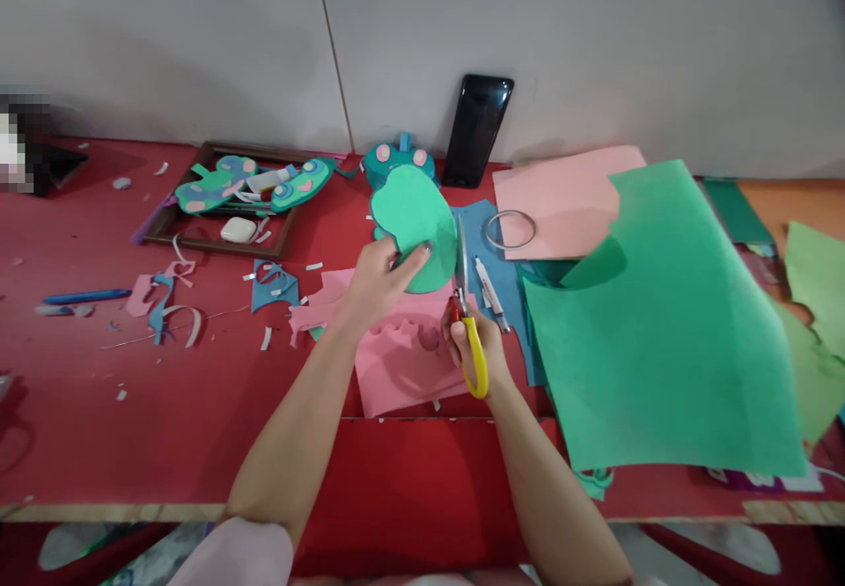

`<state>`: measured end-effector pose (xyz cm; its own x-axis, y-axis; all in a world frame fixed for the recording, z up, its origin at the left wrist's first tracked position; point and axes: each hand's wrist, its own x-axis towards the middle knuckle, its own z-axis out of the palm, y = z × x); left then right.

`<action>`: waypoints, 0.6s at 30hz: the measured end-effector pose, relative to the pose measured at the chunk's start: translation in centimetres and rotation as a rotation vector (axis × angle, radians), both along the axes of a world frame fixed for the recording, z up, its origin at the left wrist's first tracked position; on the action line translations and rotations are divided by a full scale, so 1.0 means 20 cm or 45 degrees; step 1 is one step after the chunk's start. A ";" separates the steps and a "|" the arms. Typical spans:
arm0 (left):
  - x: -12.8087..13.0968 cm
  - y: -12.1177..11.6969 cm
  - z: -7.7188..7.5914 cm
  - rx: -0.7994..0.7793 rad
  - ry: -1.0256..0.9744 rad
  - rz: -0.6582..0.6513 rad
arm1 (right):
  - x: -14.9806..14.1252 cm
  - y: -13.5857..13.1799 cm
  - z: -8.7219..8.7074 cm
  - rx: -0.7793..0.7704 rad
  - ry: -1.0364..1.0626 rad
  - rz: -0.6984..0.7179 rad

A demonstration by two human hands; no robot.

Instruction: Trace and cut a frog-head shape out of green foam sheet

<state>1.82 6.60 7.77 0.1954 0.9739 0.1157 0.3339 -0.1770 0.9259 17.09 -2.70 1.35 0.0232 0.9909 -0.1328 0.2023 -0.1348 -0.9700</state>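
My left hand (389, 274) pinches a rounded green felt cutout (415, 216) by its lower edge, thumb on top. The cutout is held above the table and has a darker outline along its border. In my right hand (485, 344) is a pair of scissors (474, 357) with yellow and red handles. Its blades point away from me and lie along the right edge of the cutout. Pink felt pieces (402, 370) lie beneath both hands. A white pen (492, 294) rests on blue felt (475, 221) just right of the scissors.
A large green sheet (666, 340) covers the right side, beside pink felt (568, 190) and a metal ring (510, 229). A phone (479, 128) leans against the wall. A brown frame (217, 238) holds felt shapes at left. Scraps (162, 304) and a blue pen (87, 296) lie nearby.
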 end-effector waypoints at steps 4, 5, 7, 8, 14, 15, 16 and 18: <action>-0.01 0.01 -0.01 0.011 0.011 0.001 | 0.00 0.00 0.00 0.005 0.028 -0.003; -0.01 0.01 -0.01 0.011 0.013 -0.001 | 0.00 0.00 0.00 0.004 0.030 0.001; -0.01 0.01 -0.01 0.011 0.015 -0.006 | 0.00 0.00 0.00 0.005 0.028 0.006; -0.01 0.01 0.00 0.011 0.016 -0.009 | 0.00 0.00 0.00 0.007 0.023 0.007; -0.02 0.00 0.00 0.015 0.017 -0.009 | 0.00 0.00 0.00 0.022 0.008 0.002; -0.02 0.01 0.00 0.014 0.021 -0.008 | 0.00 0.00 0.00 0.023 0.009 0.002; -0.01 0.01 0.00 0.013 0.022 -0.008 | 0.00 0.00 0.00 0.022 0.008 0.003; -0.01 0.01 0.00 0.011 0.019 -0.009 | 0.00 0.00 0.00 0.020 0.000 0.001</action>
